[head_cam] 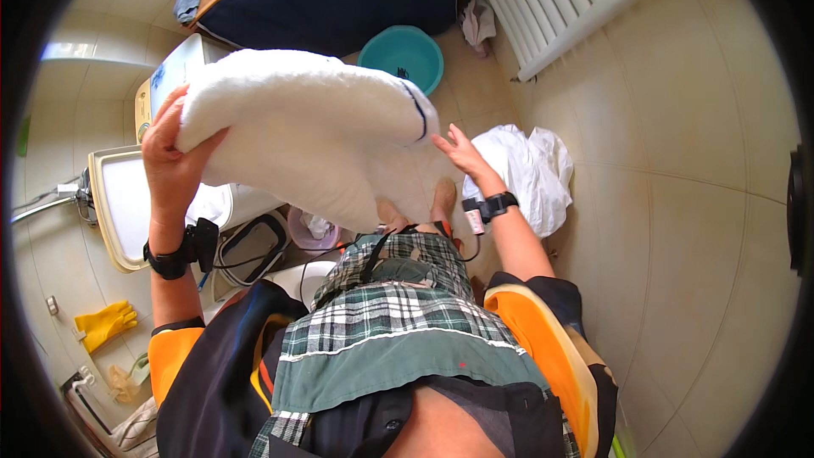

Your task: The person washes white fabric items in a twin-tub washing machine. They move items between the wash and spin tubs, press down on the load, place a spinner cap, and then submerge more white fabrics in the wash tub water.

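Observation:
A thick white plush cloth hangs in front of me, its top edge rolled over and a dark line across its right end. My left hand grips its left end between thumb and fingers. Just off the right end is my right hand, with its fingers spread and nothing in them. Whether its fingertips touch the cloth is hard to tell. Beneath that hand a white sheet-like bundle lies on the floor against the wall.
At left stands a washing machine, lid raised. Below it are a coiled hose and a pink basin with white cloth inside. A teal basin sits ahead, beside a radiator. A yellow rubber glove hangs at left.

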`<state>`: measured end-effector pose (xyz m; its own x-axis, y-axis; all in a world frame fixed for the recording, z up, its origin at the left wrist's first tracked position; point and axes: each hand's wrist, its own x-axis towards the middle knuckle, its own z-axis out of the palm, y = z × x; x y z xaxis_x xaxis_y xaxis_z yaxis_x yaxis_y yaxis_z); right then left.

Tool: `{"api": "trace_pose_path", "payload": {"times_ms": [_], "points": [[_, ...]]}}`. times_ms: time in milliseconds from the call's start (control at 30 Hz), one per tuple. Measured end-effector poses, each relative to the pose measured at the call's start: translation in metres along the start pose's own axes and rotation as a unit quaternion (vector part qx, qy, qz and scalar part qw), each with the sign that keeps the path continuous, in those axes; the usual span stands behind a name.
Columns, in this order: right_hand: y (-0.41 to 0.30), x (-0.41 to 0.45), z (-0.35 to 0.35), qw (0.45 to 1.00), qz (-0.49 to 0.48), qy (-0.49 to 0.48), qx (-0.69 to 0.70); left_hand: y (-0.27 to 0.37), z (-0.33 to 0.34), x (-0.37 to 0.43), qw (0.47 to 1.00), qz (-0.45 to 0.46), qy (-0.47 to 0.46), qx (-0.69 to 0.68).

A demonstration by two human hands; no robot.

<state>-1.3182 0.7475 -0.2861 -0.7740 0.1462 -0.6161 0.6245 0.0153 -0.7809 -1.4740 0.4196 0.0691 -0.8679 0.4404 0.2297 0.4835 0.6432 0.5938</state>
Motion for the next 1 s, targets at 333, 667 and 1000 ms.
{"api": "trace_pose_path", "payload": {"times_ms": [333, 667, 1000], "points": [[-0.145, 0.033, 0.019, 0.933, -0.062, -0.025, 0.355, -0.086, -0.015, -0.017, 0.965, -0.103, 0.115, -0.214], [-0.401, -0.078, 0.093, 0.944, -0.322, 0.056, 0.038, -0.223, 0.071, -0.110, 0.947, -0.222, 0.210, -0.100], [-0.552, -0.133, 0.161, 0.826, -0.548, -0.113, -0.065, -0.171, 0.050, -0.132, 0.966, -0.159, 0.104, -0.173]]}}
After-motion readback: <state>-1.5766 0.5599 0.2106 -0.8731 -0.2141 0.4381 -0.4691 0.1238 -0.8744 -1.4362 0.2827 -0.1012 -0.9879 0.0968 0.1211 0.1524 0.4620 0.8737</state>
